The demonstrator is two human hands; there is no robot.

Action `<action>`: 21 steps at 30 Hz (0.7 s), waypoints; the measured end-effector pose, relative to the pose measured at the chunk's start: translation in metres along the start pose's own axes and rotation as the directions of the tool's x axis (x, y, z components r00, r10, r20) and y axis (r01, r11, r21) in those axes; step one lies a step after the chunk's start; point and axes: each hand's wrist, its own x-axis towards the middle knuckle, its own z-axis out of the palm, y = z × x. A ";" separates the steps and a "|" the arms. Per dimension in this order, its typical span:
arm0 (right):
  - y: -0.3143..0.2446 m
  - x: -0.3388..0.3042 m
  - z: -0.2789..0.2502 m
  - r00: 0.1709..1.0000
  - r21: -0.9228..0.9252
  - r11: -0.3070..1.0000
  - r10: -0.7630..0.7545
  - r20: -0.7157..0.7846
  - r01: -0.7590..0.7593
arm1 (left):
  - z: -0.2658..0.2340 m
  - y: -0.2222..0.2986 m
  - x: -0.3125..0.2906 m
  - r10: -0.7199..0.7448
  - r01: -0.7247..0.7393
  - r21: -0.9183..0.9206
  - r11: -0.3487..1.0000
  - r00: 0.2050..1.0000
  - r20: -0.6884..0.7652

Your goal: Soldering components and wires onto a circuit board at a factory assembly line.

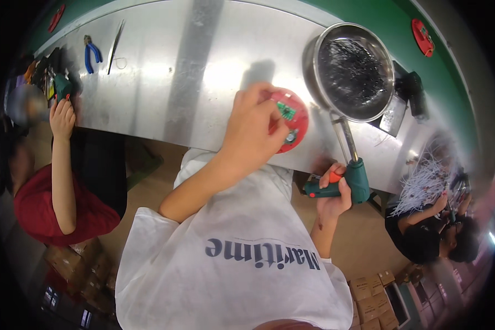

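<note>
My left hand [253, 124] is closed at the left side of a red round plastic housing [300, 118], its bent fingers reaching over the top. Inside the housing show a small green circuit board [286, 110] and a round silvery part [291, 136]. What lies under my fingertips is hidden. In my right hand [334, 199] is a green power screwdriver [358, 181] with red buttons, its handle gripped below the table edge. Its metal shaft points up toward the near rim of a round steel bowl [315, 66]. Many small dark pieces, perhaps screws, fill the bowl [351, 71].
Blue-handled pliers [92, 55] and tweezers [115, 47] lie on the metal table [148, 99]. Black boxy objects [410, 91] stand beyond the bowl. White strands [426, 179] are heaped at the right, by a co-worker. Another co-worker's hand [63, 118] holds a green tool at the left.
</note>
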 end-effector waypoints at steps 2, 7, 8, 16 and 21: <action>0.001 -0.001 -0.001 1.000 0.018 1.000 -0.006 -0.021 0.006 | -0.001 0.002 0.001 0.031 -0.031 0.011 0.999 0.999 0.016; 0.006 -0.002 0.003 0.999 0.110 0.994 0.013 -0.038 -0.009 | -0.008 0.002 -0.004 0.076 -0.078 0.047 0.996 0.996 0.049; 0.007 -0.002 0.003 0.999 0.121 0.993 0.009 -0.041 -0.004 | -0.010 0.002 -0.004 0.072 -0.076 0.052 0.996 0.995 0.074; 0.005 -0.006 0.004 0.994 0.093 0.996 -0.003 -0.108 0.013 | -0.013 0.014 0.001 0.092 -0.118 0.190 0.975 0.986 0.140; 0.005 -0.002 0.007 0.994 0.117 0.993 0.005 -0.109 0.007 | -0.004 0.020 0.010 0.051 -0.133 0.420 0.898 0.978 0.201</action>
